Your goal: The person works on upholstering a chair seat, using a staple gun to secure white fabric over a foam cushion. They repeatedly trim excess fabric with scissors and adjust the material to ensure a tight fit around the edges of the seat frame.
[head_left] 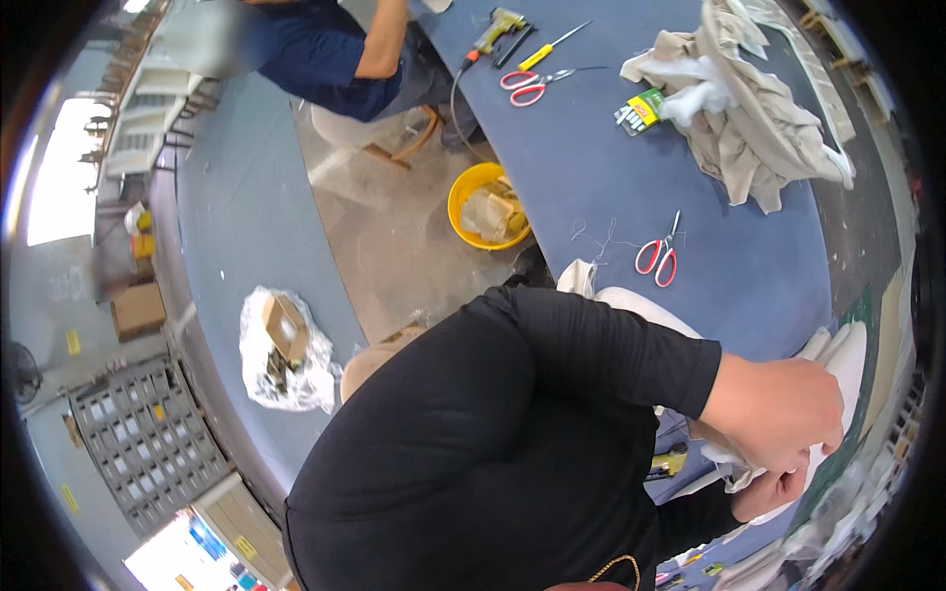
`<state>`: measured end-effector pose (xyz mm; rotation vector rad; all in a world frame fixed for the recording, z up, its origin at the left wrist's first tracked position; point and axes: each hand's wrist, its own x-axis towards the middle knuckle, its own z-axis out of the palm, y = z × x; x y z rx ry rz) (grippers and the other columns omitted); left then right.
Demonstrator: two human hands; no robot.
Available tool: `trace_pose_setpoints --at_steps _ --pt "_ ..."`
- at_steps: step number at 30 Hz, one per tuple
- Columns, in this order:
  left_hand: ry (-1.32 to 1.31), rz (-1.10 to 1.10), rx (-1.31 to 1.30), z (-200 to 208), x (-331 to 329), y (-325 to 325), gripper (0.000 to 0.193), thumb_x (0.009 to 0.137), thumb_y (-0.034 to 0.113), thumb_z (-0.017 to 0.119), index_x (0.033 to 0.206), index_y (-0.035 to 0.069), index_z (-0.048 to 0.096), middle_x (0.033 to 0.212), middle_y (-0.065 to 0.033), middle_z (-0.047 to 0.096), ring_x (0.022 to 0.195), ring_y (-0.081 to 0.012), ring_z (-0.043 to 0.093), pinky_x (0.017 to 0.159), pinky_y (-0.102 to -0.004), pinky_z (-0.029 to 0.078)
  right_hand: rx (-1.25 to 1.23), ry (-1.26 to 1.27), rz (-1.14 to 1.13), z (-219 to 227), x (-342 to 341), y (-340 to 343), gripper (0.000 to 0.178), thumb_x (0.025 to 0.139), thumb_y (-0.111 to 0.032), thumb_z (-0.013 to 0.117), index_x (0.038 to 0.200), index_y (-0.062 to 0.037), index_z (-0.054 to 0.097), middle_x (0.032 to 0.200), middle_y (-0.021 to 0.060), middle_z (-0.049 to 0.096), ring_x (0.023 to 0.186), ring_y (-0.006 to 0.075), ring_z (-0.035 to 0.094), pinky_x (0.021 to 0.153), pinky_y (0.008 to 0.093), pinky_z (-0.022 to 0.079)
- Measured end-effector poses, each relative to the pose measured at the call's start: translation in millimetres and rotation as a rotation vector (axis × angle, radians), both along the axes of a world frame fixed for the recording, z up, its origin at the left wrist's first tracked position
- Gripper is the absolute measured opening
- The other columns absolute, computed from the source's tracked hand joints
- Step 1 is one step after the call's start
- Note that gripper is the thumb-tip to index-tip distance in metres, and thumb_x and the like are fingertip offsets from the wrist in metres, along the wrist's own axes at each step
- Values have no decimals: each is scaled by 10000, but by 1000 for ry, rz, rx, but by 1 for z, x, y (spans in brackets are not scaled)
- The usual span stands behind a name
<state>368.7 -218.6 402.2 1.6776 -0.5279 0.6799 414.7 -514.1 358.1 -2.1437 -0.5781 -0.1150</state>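
Gripping pale fabric [816, 473], curled left hand [778, 412] and right hand [769, 494].

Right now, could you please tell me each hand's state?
Left hand: fingers curled against long off-white fabric; exact grip cannot be told.
Right hand: fingers curled beside the left hand's; grip cannot be told.

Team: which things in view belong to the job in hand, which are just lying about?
Likely in the job:
- white padded fabric piece, at the fingers

Apparently lying about:
- red-handled metal scissors nearby
- second red-handled scissors, farther off
- yellow-handled pointed tool
- crumpled beige fabric
- round yellow bucket
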Motion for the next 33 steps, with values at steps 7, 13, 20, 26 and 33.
trace_pose_setpoints --at_steps 7,13,20,26,33 --pt "194 139 -159 -90 -4 91 218 896 270 772 928 55 790 815 -117 737 794 -280 732 719 -426 575 55 175 220 35 1 39 734 1066 -461 641 1507 120 560 1348 261 709 1259 335 689 1125 455 520" --pt "1420 665 173 -347 -207 254 409 877 471 842 1007 83 849 913 -103 814 829 -216 776 762 -368 602 -18 26 385 48 -6 47 851 977 -608 711 1456 92 625 1300 292 730 1240 380 706 1106 505 528" --pt "926 813 65 -262 -126 214 257 1031 245 760 1108 3 800 993 -134 823 905 -222 776 845 -348 591 -123 -23 273 70 -1 74 744 958 -487 613 1423 92 665 1309 302 724 1228 387 718 1120 435 507" --pt "201 239 -3 -46 -26 72 144 904 38 814 1038 3 777 1039 -135 791 980 -267 764 927 -362 583 26 -49 513 74 51 108 533 1047 -303 540 1394 74 688 1429 287 675 1348 392 662 1165 425 469" --pt "136 17 -19 -21 40 23 593 835 82 859 1399 34 682 1288 -170 758 1249 -322 735 1050 -420 567 245 193 461 61 58 97 637 1095 -370 571 1604 11 535 1437 207 698 1362 279 647 1165 389 468"
